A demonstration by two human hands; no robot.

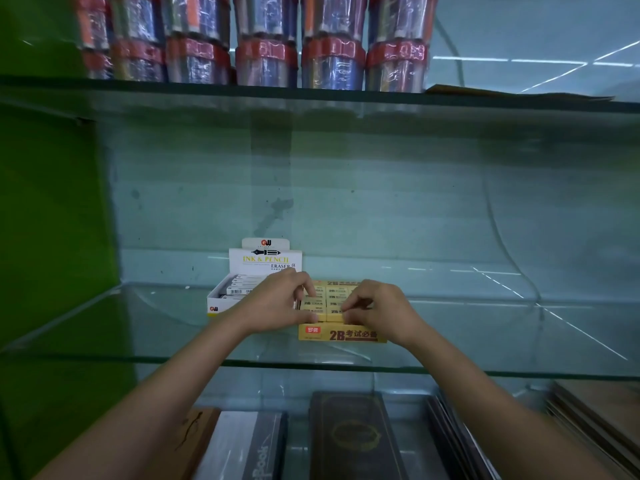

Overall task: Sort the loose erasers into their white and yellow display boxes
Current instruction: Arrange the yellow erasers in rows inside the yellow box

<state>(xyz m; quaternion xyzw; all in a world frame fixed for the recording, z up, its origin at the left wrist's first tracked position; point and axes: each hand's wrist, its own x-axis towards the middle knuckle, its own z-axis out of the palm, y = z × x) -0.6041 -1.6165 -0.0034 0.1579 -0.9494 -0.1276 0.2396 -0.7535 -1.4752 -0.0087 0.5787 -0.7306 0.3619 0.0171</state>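
Here both hands work over the yellow display box (341, 335), which sits on the glass shelf (104, 327) with its printed front wall facing near. The left hand (277, 303) reaches in from the left, its fingers (310, 292) curled over the left column of yellow erasers (337, 308) and its thumb against the near row, so it seems to be pinching or pressing one into place. The right hand (375, 308) comes from the right, fingers bent and tips down on the near right erasers; whether it grips one or only nudges it, I cannot tell. The erasers lie flat in rows, long axes running left to right, directly under both sets of fingertips. The white display box (265, 261) stands just left and slightly farther back, touching or nearly touching the yellow one, its white erasers stacked inside; the left hand is the nearer to it. No loose eraser shows on the shelf.
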